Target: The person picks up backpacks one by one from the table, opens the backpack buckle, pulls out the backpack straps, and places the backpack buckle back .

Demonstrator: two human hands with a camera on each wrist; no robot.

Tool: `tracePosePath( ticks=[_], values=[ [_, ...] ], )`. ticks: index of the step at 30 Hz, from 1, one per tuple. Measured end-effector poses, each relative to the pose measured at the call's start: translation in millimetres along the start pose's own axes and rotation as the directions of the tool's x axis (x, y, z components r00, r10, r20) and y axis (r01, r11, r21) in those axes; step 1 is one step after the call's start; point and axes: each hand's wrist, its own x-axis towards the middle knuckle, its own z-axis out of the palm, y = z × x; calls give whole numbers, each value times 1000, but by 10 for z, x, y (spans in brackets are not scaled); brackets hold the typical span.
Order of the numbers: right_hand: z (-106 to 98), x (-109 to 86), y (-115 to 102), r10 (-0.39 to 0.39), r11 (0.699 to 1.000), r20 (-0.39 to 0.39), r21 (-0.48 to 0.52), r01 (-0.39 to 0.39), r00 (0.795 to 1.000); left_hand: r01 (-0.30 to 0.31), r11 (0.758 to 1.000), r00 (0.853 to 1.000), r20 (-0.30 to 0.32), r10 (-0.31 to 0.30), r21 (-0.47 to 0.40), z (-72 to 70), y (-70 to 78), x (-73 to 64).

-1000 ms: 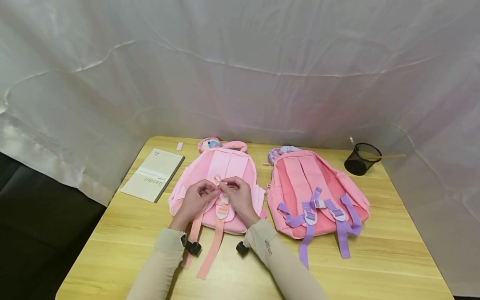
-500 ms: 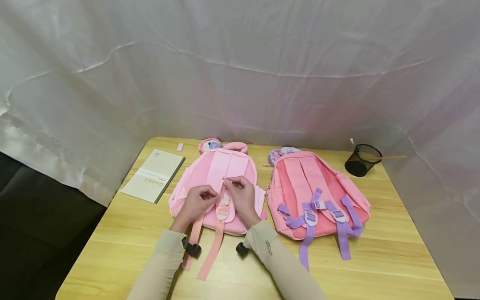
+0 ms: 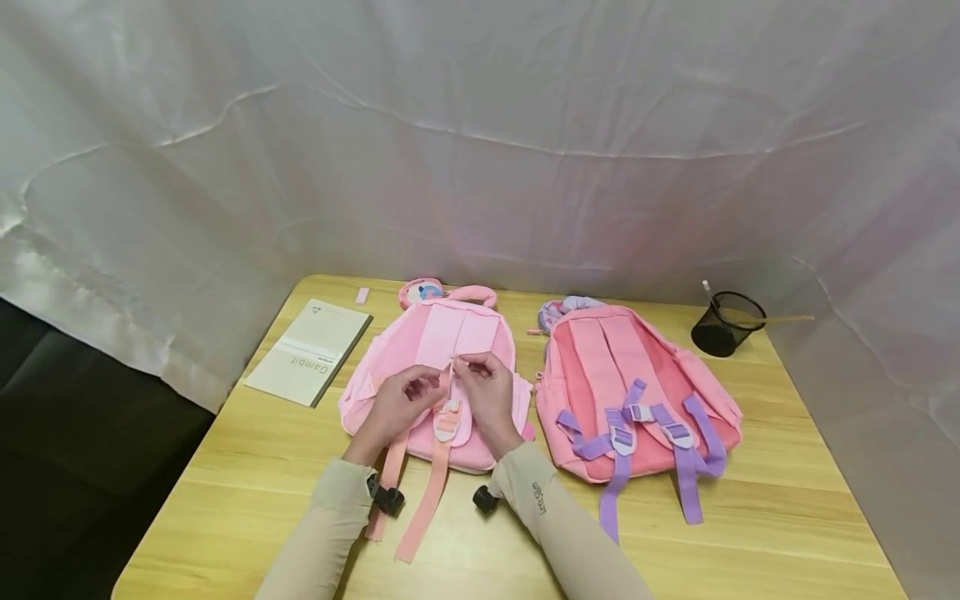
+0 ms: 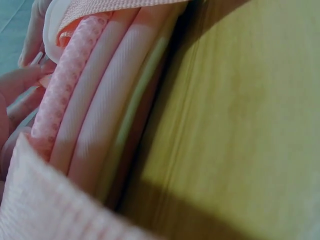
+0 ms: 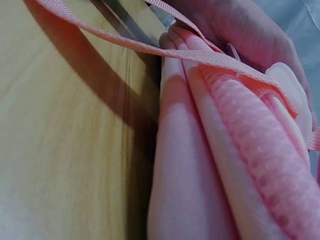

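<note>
A light pink backpack (image 3: pixel 468 329) lies with its shoulder straps facing up. Over its lower middle, my left hand (image 3: pixel 397 408) and right hand (image 3: pixel 489 396) meet at a short peach webbing strap (image 3: pixel 446 382). Thumb and fingertips of each hand pinch it, the right hand near its upper end. Just below the fingers sits a white plastic buckle (image 3: pixel 447 429), from which a long peach strap tail (image 3: pixel 423 517) hangs onto the table. In the left wrist view, the backpack's layered edge (image 4: pixel 100 100) partly hides the fingers. Webbing and padding cover the fingertips in the right wrist view.
A coral-pink backpack (image 3: pixel 600 333) with purple straps (image 3: pixel 615 492) lies at the right. A notebook (image 3: pixel 307 350) and a small pink eraser-like block (image 3: pixel 362 295) are at the left. A black mesh pen cup (image 3: pixel 716 333) stands back right on the wooden table (image 3: pixel 750 542).
A small loop of the strap stood above the fingertips one second ago; now the strap runs straight between the hands. The right hand rose slightly, and the left moved a little right.
</note>
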Motion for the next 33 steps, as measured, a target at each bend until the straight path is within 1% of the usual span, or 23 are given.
tracePosePath(
  ticks=[3, 7, 12, 14, 16, 21, 24, 27, 33],
  values=[
    [1, -2, 6, -15, 1000, 21, -17, 15, 1000, -7, 1000, 1000, -12, 7, 6, 12, 7, 5],
    [-2, -8, 18, -36, 999, 26, -14, 36, 999, -6, 1000, 1000, -20, 6, -8, 30, 12, 4],
    [-10, -22, 17, -30, 1000, 16, 1, 30, 999, 3, 1000, 1000, -15, -3, 27, 47, 27, -6],
    [-13, -28, 11, -28, 1000, 15, 4, 28, 999, 5, 999, 1000, -10, -5, 34, 47, 66, -17],
    [-15, -31, 5, -25, 1000, 15, 6, 25, 1000, 5, 1000, 1000, -5, -4, 24, 41, 136, -33],
    [-20, -35, -14, -19, 1000, 21, 19, 19, 1000, -12, 1000, 1000, -4, 12, -4, 6, 358, -83],
    [-20, -35, -20, -18, 1000, 23, 24, 17, 1000, -19, 1000, 1000, -4, 19, -1, -6, 397, -93],
    [-20, -33, -20, -21, 999, 25, 25, 20, 999, -19, 1000, 1000, 1, 19, 5, -7, 382, -83],
    [-50, 53, 245, -39, 999, 25, 24, 38, 999, -18, 1000, 1000, 9, 18, 9, -12, 368, -74]
  ],
)
